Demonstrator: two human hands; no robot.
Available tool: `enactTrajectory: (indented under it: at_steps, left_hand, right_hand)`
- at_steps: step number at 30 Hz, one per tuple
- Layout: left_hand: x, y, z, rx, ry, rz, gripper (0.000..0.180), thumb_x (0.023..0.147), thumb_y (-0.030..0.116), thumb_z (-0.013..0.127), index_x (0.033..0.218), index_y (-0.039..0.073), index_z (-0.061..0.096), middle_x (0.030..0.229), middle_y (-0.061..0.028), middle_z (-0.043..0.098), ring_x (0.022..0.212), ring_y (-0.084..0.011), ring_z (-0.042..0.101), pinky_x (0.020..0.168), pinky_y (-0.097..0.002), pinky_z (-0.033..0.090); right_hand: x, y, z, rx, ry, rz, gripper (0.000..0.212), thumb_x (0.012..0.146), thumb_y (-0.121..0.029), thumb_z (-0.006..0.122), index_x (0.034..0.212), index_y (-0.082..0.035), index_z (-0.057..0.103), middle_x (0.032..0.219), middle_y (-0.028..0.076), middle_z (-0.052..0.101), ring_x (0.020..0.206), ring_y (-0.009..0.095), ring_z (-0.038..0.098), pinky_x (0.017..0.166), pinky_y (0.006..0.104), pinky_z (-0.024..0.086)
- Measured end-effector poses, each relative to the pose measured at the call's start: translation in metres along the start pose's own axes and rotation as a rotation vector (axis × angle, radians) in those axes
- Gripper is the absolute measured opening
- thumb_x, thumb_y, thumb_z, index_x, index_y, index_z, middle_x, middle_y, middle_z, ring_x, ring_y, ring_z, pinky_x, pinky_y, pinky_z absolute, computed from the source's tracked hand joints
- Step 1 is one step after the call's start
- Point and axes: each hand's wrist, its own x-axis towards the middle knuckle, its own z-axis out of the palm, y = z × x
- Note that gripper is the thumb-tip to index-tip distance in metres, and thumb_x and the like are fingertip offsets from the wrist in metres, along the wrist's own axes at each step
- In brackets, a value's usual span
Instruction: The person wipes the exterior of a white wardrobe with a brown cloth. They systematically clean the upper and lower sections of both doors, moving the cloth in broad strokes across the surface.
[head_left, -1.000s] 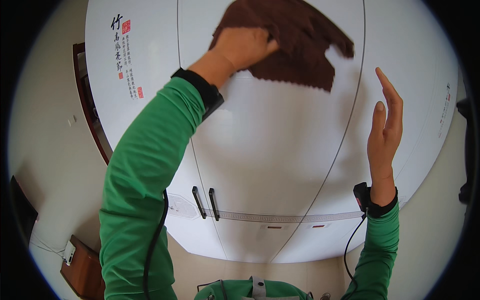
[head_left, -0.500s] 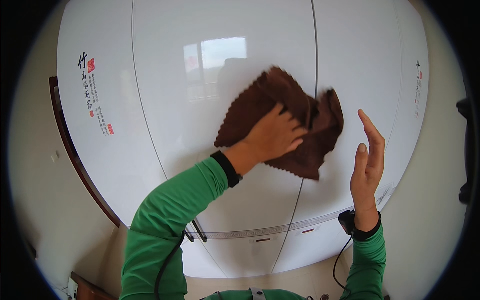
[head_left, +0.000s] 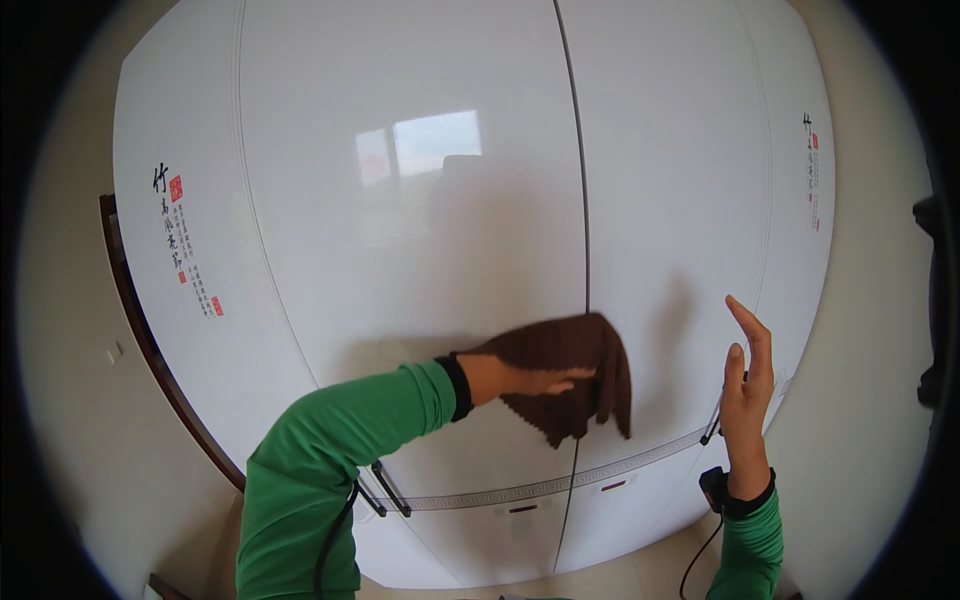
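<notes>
Against the glossy white wardrobe doors (head_left: 340, 270) in front of me, my left hand (head_left: 525, 380) holds a dark brown cloth (head_left: 560, 340) with a zigzag edge. The cloth drapes over the hand near the seam between two doors, and its free end hangs down on the right. Part of the fingers is hidden by folds. Further right, my right hand (head_left: 745, 410) is raised with its fingers stretched and thumb apart, holding nothing. A black device is strapped on that wrist.
Black bar handles (head_left: 390, 490) stick out of the doors at lower left; another shows beside my right hand. A patterned band (head_left: 480, 497) crosses above the lower white fronts (head_left: 475, 540). A brown frame edge (head_left: 165, 380) stands at left and a pale wall (head_left: 855, 400) at right.
My left hand has moved down with the brown cloth, which was spread wider and is now bunched and drooping. My right hand sits lower in the picture, and the view has tilted upward.
</notes>
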Motion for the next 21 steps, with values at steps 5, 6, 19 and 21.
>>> enactTrajectory:
  at_steps: [5, 6, 19, 21]
  left_hand:
    - [0.044, -0.084, -0.176, 0.032, 0.594, -0.201, 0.054, 0.105, 0.043, 0.048, 0.156, 0.032, 0.038, 0.155, -0.0135, 0.046, 0.144, -0.0364, 0.04, 0.12, -0.0453, 0.032]
    - [0.041, -0.092, -0.205, -0.066, 0.718, -0.218, 0.055, 0.105, 0.043, 0.049, 0.156, 0.028, 0.038, 0.153, -0.0162, 0.048, 0.142, -0.0389, 0.043, 0.118, -0.0451, 0.034]
    - [-0.195, -0.178, -0.205, 0.421, 1.122, -0.986, 0.051, 0.102, 0.046, 0.048, 0.132, 0.006, 0.058, 0.123, -0.0171, 0.065, 0.116, -0.0302, 0.061, 0.097, -0.0406, 0.049]
    - [-0.238, -0.189, -0.159, 0.567, 1.242, -1.185, 0.042, 0.104, 0.034, 0.048, 0.134, 0.005, 0.056, 0.125, -0.0104, 0.063, 0.118, -0.0198, 0.058, 0.099, -0.0309, 0.048]
  right_hand:
    - [-0.011, 0.021, -0.005, 0.014, -0.003, 0.063, 0.038, 0.104, -0.009, 0.039, 0.139, -0.005, 0.053, 0.145, 0.014, 0.057, 0.139, 0.029, 0.049, 0.116, 0.0405, 0.037]
    - [-0.014, 0.027, -0.008, -0.001, -0.011, 0.067, 0.038, 0.104, -0.009, 0.039, 0.139, -0.005, 0.053, 0.145, 0.014, 0.057, 0.139, 0.029, 0.049, 0.116, 0.0408, 0.037]
    - [-0.001, 0.07, 0.012, 0.085, -0.033, 0.022, 0.037, 0.106, -0.009, 0.039, 0.139, -0.006, 0.055, 0.143, 0.014, 0.058, 0.139, 0.03, 0.05, 0.118, 0.0448, 0.035]
    - [0.003, 0.058, 0.028, 0.129, -0.04, 0.001, 0.036, 0.106, -0.009, 0.039, 0.139, -0.006, 0.055, 0.144, 0.014, 0.057, 0.139, 0.03, 0.05, 0.118, 0.0443, 0.035]
